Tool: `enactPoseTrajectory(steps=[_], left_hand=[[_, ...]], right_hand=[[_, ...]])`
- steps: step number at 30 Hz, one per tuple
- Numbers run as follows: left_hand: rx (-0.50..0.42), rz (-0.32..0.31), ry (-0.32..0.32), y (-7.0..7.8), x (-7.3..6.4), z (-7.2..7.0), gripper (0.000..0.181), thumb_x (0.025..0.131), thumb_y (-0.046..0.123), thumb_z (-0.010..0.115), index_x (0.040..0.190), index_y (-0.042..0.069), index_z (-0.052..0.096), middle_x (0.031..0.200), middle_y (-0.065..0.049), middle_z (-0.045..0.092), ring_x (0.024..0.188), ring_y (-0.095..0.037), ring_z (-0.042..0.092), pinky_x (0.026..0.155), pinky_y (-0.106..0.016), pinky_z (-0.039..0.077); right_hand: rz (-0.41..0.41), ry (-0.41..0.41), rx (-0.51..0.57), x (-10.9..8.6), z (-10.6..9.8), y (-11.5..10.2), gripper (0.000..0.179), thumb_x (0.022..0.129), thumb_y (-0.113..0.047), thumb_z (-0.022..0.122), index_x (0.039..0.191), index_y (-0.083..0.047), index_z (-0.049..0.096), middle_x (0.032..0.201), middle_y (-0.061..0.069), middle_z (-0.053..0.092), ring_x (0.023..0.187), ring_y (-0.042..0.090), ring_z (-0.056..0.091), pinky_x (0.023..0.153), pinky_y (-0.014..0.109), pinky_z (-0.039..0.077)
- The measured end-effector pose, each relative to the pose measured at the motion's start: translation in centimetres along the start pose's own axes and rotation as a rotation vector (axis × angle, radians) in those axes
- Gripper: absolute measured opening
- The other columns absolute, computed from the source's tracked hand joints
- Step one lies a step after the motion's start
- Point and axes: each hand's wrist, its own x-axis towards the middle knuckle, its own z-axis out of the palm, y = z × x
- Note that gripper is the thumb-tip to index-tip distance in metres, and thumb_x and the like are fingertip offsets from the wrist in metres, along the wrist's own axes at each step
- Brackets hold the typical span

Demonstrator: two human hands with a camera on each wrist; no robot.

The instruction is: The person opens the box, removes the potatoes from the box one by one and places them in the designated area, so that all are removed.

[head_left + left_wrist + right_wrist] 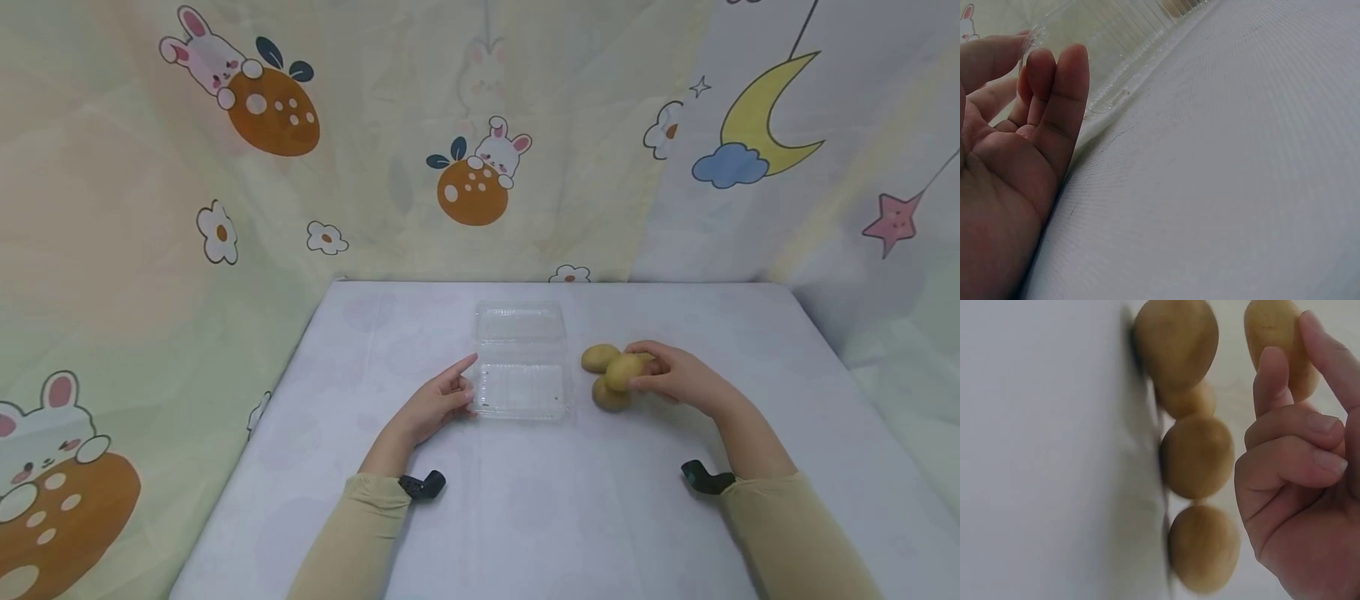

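Note:
My right hand (675, 379) pinches a yellow-brown potato (1269, 325) between thumb and fingertips, its lower fingers curled in toward the palm. Several more potatoes (601, 358) sit close together on the cloth, just beside and below that hand; in the right wrist view they line up along the table, one of them a potato (1204, 550) near the bottom. A clear plastic container (522, 392) lies opened out flat, its lid (520, 322) folded back toward the far side. With thumb and fingers, my left hand (435, 404) holds the container's left rim, the index finger stretched along it.
A white cloth covers the table (540, 517), whose far edge meets a patterned fabric backdrop (375, 150). Fabric also hangs at both sides. Each wrist carries a small black camera, such as the left camera (423, 485).

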Motion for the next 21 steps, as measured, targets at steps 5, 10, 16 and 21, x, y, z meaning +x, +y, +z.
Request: enactPoseTrajectory(steps=[5,10,16,21], left_hand=[[-0.004,0.000,-0.001,0.2,-0.1,0.0,0.069,0.097,0.011,0.062,0.155,0.029,0.031,0.098,-0.003,0.049,0.087,-0.016,0.057,0.088,-0.034,0.057],[0.005,-0.006,0.003,0.2,-0.1,0.0,0.068,0.096,0.011,0.062,0.155,0.030,0.032,0.098,-0.003,0.049,0.086,-0.016,0.057,0.088,-0.035,0.057],[0.000,-0.005,0.003,0.1,-0.1,-0.1,0.068,0.096,0.011,0.062,0.155,0.029,0.032,0.098,-0.003,0.049,0.086,-0.015,0.056,0.088,-0.035,0.057],[0.005,-0.002,0.004,0.0,-0.1,-0.1,0.069,0.096,0.012,0.062,0.155,0.029,0.031,0.098,-0.003,0.049,0.086,-0.015,0.056,0.088,-0.034,0.057]], right_hand=[[-0.013,0.014,0.017,-1.5,-0.7,1.7,0.062,0.088,-0.033,0.074,0.142,-0.017,0.046,0.086,0.013,0.067,0.048,0.008,0.038,0.040,0.026,0.035],[-0.005,0.038,-0.020,-2.6,-1.1,3.1,0.057,0.089,-0.036,0.073,0.136,-0.019,0.046,0.085,0.011,0.065,0.048,0.009,0.038,0.040,0.028,0.037],[0.012,0.054,-0.043,-3.0,-0.9,4.0,0.053,0.087,-0.040,0.073,0.130,-0.021,0.049,0.088,0.009,0.060,0.047,0.009,0.036,0.040,0.027,0.036],[0.067,0.047,-0.069,-3.1,-0.5,4.6,0.061,0.086,-0.043,0.074,0.135,-0.018,0.047,0.079,0.006,0.059,0.046,0.009,0.036,0.041,0.027,0.035]])
